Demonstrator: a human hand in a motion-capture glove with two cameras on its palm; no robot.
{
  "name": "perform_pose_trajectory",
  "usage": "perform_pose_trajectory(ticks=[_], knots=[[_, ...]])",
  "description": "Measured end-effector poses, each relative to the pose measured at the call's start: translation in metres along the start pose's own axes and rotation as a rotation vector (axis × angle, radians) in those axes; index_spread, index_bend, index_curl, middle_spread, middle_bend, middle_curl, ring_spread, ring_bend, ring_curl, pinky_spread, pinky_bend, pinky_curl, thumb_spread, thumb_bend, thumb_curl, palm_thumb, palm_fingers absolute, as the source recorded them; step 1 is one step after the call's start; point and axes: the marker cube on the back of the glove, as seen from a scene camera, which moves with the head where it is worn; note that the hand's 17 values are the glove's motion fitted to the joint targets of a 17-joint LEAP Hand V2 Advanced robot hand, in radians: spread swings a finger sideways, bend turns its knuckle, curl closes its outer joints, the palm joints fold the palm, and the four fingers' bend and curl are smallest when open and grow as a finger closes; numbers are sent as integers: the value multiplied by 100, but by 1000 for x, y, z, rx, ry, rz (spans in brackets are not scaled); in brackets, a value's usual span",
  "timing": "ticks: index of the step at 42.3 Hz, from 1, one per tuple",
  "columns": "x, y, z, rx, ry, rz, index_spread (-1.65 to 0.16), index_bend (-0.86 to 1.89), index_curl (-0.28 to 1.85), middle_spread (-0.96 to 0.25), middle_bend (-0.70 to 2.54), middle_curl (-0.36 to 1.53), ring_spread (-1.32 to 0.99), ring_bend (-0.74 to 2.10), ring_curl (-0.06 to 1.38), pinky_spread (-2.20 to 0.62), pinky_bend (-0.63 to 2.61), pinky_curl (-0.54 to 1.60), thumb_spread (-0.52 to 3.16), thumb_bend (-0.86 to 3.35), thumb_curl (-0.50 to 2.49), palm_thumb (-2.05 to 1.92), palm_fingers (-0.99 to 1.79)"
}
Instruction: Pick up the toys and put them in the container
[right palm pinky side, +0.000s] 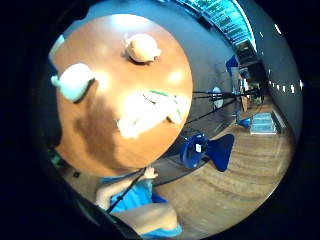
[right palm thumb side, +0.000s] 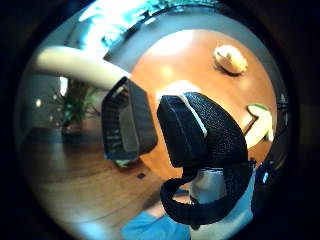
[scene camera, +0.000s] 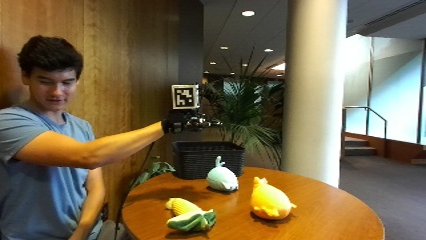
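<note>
Wood table (scene camera: 319, 210) | my right hand (scene camera: 178, 121) high over the basket (scene camera: 208, 159), fingers unclear | three toys unpicked — the whale (scene camera: 221, 179) beside the basket could get knocked as I reach down

A black-strapped gloved finger (right palm thumb side: 205, 132) filled the centre of the frame. Behind it lay a round wooden table (right palm thumb side: 187, 60), with a black basket (right palm thumb side: 127, 122) at centre left, an orange plush toy (right palm thumb side: 230, 59) at upper right and a corn-shaped plush (right palm thumb side: 260, 122) at the right edge.

Three plush toys rest on the round table (scene camera: 333, 210): one pale whale (scene camera: 222, 178), one yellow-orange fish (scene camera: 269, 200), one corn cob (scene camera: 190, 215) (green husk). One black basket (scene camera: 207, 158) sits at the far edge.
</note>
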Motion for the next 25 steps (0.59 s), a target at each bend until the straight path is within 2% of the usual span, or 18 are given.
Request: perform_pose_trajectory(ticks=[9,20,23,25], knots=[[1,-4,2,2,15,100,-18,16,11,3,21,12,-11,15,2,-7,48,17,96,-2,2,-4,-8],[10,-2,3,4,61,-52,-21,15,17,3,21,20,-14,16,6,-7,49,23,126,-3,5,-4,-11],[11,-11,1,17,44,70,-22,16,19,3,19,21,-14,16,7,-7,49,25,130,-2,6,-4,-11],[17,-15,0,17,45,90,-22,16,20,3,18,21,-14,16,7,-7,50,26,132,-3,7,-4,-12]])
